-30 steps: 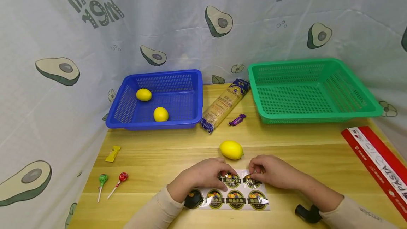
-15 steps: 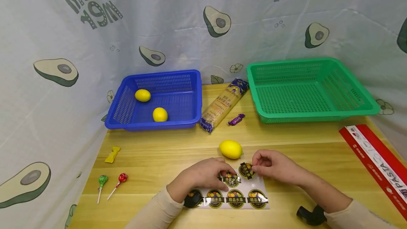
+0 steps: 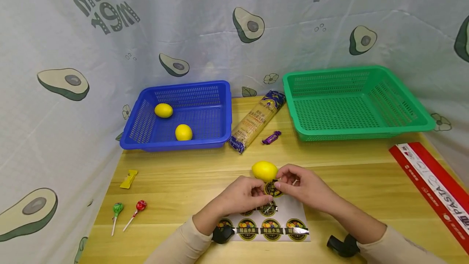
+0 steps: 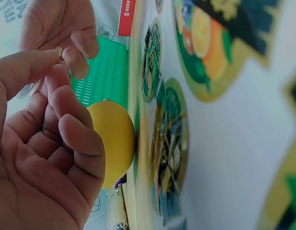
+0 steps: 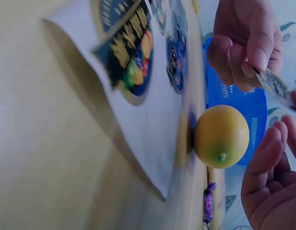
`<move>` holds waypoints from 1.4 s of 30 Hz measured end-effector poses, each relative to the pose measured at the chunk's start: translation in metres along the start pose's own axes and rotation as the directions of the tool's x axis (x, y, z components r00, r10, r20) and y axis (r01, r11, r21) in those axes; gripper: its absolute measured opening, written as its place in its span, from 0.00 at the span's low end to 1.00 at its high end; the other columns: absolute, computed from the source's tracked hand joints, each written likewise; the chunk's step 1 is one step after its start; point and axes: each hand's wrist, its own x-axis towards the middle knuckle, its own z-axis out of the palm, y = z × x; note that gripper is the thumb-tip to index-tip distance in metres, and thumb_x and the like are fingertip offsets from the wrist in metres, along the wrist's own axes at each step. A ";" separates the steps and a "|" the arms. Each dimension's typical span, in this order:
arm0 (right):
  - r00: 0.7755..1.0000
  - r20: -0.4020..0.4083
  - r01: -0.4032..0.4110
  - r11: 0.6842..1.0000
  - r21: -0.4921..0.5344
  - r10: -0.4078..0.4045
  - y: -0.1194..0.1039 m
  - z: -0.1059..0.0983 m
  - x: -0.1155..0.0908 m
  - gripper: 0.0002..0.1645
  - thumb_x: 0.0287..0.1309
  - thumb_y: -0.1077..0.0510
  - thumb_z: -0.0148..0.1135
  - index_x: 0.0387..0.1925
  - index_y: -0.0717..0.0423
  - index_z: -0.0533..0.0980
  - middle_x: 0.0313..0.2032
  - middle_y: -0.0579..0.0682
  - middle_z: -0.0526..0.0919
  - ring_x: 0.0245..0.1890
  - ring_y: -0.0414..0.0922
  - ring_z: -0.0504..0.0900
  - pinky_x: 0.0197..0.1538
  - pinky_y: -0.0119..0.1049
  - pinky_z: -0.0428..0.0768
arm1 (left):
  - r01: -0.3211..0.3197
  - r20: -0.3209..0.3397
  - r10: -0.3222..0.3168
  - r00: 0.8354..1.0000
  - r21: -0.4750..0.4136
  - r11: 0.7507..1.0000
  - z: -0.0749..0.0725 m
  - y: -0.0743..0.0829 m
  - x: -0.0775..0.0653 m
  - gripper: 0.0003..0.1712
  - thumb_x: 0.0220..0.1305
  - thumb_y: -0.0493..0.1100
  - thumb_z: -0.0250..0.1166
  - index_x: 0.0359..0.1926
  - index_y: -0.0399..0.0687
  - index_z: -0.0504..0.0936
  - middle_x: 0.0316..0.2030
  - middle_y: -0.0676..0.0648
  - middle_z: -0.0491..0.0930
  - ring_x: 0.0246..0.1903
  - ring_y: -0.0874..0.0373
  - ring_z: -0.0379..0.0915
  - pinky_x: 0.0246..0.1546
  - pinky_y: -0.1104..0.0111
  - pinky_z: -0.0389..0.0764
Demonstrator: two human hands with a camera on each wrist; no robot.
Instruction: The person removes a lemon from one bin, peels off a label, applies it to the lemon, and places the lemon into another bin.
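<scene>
Over the sticker sheet [image 3: 287,208], the right hand [image 3: 305,186] has moved across to meet the left hand [image 3: 239,194]; the lemon [image 3: 264,170] lies just beyond; each hand pinches nearly closed on one sticker [image 5: 275,87] between them, so peeling looks finished.

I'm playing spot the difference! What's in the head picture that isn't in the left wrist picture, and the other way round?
Only the head view: the blue basket with two lemons in it, the green lollipop, the red lollipop and the yellow candy.

Only the left wrist view: the palm side of the left hand, big and close.

Both: the two hands, left and right hand, the lemon on the table, the sticker sheet, the green basket and the purple candy.
</scene>
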 end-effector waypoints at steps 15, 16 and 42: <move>0.998 -0.040 -0.042 0.995 -0.094 0.039 -0.003 -0.005 0.049 0.07 0.65 0.53 0.68 0.34 0.51 0.83 0.43 0.51 0.83 0.47 0.46 0.80 0.48 0.39 0.84 | 0.147 -0.238 -0.212 0.948 -0.264 0.953 0.003 -0.007 0.005 0.12 0.66 0.47 0.69 0.31 0.43 0.86 0.19 0.56 0.76 0.20 0.67 0.67 0.22 0.76 0.68; 0.998 -0.035 -0.050 0.995 -0.091 0.047 -0.003 -0.005 0.050 0.07 0.65 0.53 0.68 0.34 0.52 0.83 0.43 0.51 0.84 0.48 0.47 0.81 0.50 0.40 0.84 | 0.146 -0.241 -0.215 0.946 -0.274 0.950 0.003 -0.008 0.005 0.12 0.66 0.47 0.69 0.31 0.42 0.86 0.19 0.54 0.76 0.19 0.67 0.67 0.21 0.76 0.69; 0.992 -0.019 -0.128 0.992 -0.017 0.128 0.008 -0.001 0.060 0.09 0.65 0.55 0.68 0.36 0.57 0.80 0.52 0.59 0.85 0.51 0.52 0.85 0.48 0.38 0.80 | 0.183 -0.249 -0.275 0.929 -0.335 0.924 0.006 -0.014 0.010 0.14 0.65 0.46 0.69 0.31 0.38 0.86 0.22 0.39 0.81 0.19 0.65 0.67 0.20 0.74 0.68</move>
